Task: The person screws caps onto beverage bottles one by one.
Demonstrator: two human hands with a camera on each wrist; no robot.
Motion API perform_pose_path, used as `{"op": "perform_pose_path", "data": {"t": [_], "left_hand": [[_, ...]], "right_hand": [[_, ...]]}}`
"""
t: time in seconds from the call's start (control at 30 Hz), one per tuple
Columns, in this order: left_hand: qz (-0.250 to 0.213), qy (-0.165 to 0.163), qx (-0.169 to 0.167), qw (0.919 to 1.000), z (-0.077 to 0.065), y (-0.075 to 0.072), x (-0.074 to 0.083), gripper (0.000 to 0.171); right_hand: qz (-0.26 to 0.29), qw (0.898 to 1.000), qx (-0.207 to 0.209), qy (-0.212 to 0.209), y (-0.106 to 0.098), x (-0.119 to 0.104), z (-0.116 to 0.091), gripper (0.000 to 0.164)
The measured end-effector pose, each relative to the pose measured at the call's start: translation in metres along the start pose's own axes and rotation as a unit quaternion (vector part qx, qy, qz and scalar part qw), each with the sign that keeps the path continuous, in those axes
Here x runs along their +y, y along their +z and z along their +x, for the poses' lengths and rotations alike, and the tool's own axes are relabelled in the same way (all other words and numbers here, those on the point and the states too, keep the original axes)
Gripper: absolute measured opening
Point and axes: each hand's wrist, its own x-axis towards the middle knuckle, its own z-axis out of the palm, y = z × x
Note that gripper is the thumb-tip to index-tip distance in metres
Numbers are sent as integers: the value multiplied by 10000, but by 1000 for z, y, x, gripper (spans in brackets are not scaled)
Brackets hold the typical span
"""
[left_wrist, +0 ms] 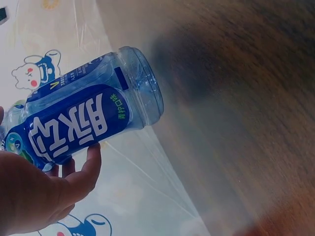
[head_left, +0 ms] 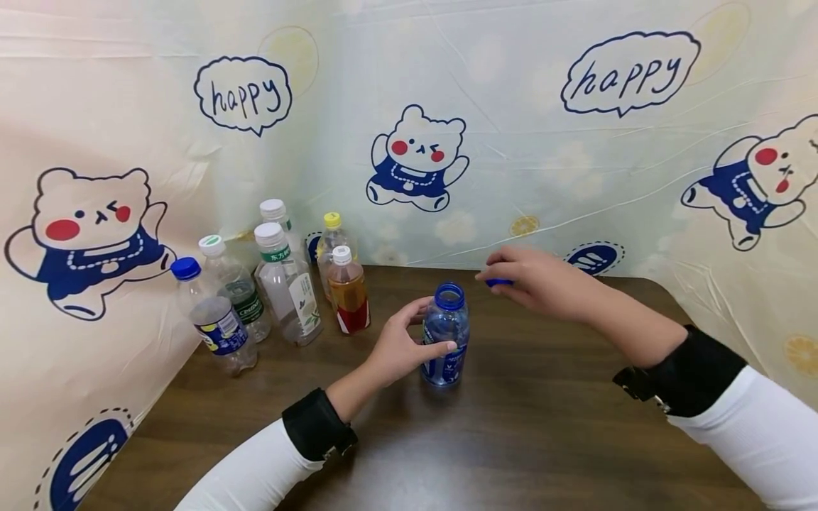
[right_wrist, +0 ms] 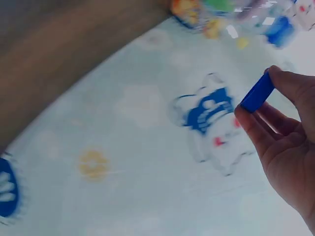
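Observation:
My left hand (head_left: pixel 401 345) grips a clear blue plastic bottle (head_left: pixel 447 328) round its upper body, thumb across the front. The bottle's mouth is uncapped, and it stands roughly upright over the table. In the left wrist view the blue label with white characters (left_wrist: pixel 69 123) shows above the fingers (left_wrist: pixel 88 169). To the right of the bottle, my right hand (head_left: pixel 540 282) pinches a blue bottle cap (right_wrist: pixel 258 93) between thumb and fingertips, raised above the table and apart from the bottle's mouth.
Several capped bottles stand at the left back of the brown table (head_left: pixel 543 426). They include a blue-capped bottle (head_left: pixel 217 319), a green-banded white-capped bottle (head_left: pixel 290 291) and a bottle of amber drink (head_left: pixel 348 291). A printed cloth (head_left: pixel 511 177) hangs behind.

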Motion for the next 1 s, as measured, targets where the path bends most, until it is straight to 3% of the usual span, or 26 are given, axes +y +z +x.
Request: {"op": "perform_pose_path", "data": {"t": [0.17, 0.33, 0.57, 0.87, 1.0], "left_hand": [[-10, 85, -77, 9999, -1, -1, 0, 74], [-89, 33, -140, 9999, -1, 0, 0, 72], [-121, 56, -241, 9996, -1, 5, 3, 72], [-179, 12, -266, 9995, 1, 7, 6, 71], [-168, 58, -271, 9995, 1, 8, 8, 70]], "right_hand": [[251, 9993, -225, -160, -22, -25, 31, 30], [359, 9971, -502, -449, -23, -35, 47, 27], [450, 9936, -961, -386, -13, -38, 50, 26], [446, 9920, -1115, -394, -12, -37, 49, 26], [338, 9928, -1128, -203, -11, -36, 48, 26]]}}
